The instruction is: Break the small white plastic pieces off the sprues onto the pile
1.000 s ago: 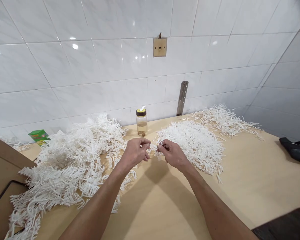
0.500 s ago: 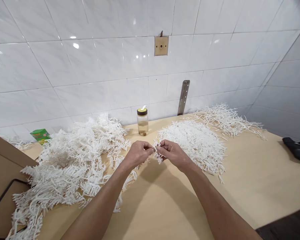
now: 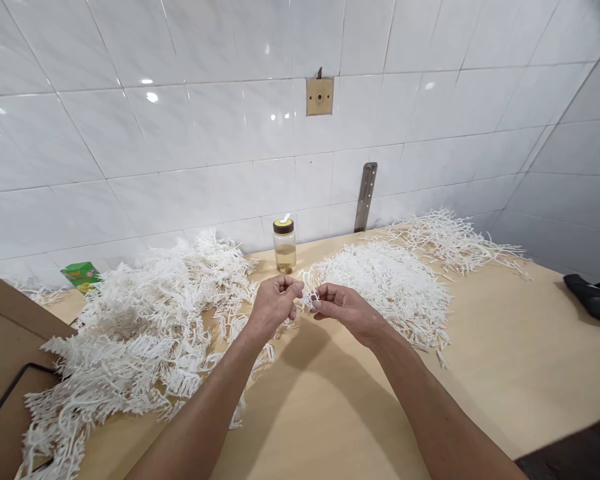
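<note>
Between my hands is a small white branching piece with thin prongs, its exact kind unclear. My left hand pinches one side of it between thumb and fingers. From the right, my right hand closes thumb and fingertips on its lower part. Left of my hands spreads a large tangled heap of white branched strands. A rounded pile of short white pieces lies just beyond my right hand. Farther back at the right are longer, looser white branched strands.
A jar of pale liquid with a dark and yellow lid stands behind my hands. A metal strip leans on the tiled wall. There is a green box at the left, brown cardboard nearer, and a black object at the right edge.
The white piece now shows higher between my fingers, its prongs pointing upward. My left fingers have shifted slightly left and up; the right hand is a little lower. The view has tilted slightly.
</note>
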`<state>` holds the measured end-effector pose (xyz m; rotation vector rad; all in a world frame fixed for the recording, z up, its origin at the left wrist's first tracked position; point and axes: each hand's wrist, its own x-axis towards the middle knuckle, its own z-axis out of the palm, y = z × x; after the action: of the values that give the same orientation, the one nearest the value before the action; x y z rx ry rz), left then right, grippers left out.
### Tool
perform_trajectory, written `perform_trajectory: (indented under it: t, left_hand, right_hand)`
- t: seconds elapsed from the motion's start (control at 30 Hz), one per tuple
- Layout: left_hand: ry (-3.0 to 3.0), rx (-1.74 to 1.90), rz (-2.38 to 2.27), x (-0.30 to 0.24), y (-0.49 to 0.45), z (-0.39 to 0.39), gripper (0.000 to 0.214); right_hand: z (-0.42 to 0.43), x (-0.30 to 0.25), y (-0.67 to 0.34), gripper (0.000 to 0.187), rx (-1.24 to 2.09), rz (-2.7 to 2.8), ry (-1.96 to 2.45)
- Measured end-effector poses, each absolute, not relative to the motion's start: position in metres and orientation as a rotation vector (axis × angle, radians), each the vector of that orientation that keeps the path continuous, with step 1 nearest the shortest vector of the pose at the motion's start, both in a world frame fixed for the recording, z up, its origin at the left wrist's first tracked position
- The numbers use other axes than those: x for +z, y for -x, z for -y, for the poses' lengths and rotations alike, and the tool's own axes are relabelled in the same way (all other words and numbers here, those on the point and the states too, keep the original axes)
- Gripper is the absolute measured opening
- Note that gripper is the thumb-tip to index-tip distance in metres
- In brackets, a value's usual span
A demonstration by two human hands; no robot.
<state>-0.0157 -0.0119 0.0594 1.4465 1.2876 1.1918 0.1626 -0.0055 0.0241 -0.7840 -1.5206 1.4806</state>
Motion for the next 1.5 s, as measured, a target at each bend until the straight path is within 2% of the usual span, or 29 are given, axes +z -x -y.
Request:
perform_trajectory:
  t: [0.2,0.33,0.57,0.77,1.0,1.3,1.5]
  left_hand:
    - [-1.339,1.233,-1.204,0.061,0.013,0.013,0.023]
    - [-1.341,1.253,-1.182,0.058,0.011,0.011,0.022]
    - [-1.388,1.159,-1.232,0.058,0.009,0.017,0.028]
    - [-1.339,1.001,-1.166,0.06,0.015,0.017,0.047]
    - [-1.229,0.91,-1.08,0.051,0.025,0.006,0.043]
    - [-1.404,1.155,-1.296,0.046,0.016,0.007,0.028]
    - [-1.489,1.163,-1.251,0.038,0.017,0.004,0.026]
  right_hand:
    - [0.008,0.026,-0.158,0.046,1.654,1.373,0.849]
    - [0.009,0.028,-0.158,0.041,1.727,1.302,0.874]
    - [0.004,0.026,-0.159,0.037,1.508,1.227,0.888]
    - [0.003,0.022,-0.156,0.037,1.307,1.422,1.025]
    - [0.004,0.017,-0.158,0.033,1.273,1.591,1.03]
    - [0.003,0.018,-0.157,0.034,1.292,1.467,1.025]
    - [0.001,0.017,-0.156,0.03,1.168,1.488,1.114]
